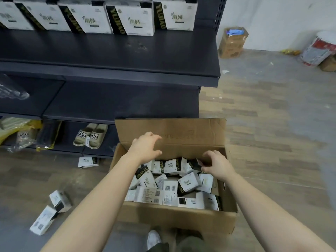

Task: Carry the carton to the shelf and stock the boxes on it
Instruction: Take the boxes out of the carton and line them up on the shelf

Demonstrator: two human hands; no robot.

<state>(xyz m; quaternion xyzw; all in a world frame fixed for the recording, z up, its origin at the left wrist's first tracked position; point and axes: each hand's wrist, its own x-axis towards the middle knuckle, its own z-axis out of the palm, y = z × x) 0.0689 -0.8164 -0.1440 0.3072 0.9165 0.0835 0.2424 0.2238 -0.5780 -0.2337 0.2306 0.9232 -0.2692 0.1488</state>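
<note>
Cardboard carton (172,219) flap (171,131) upright before dark shelf (109,51); stray boxes (60,198) on floor (263,124).

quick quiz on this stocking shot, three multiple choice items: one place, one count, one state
1. Where is the carton? A on the floor before the shelf; B on the shelf; C on a cart.
2. How many loose boxes lie on the floor outside the carton? A one; B three; C six.
3. What is the right hand doing? A pressing the floor; B holding scissors; C pinching a box in the carton.
1 A, it sits on the floor. 2 B, one by the shelf base, two at left. 3 C, thumb and fingers close on a box.
</note>
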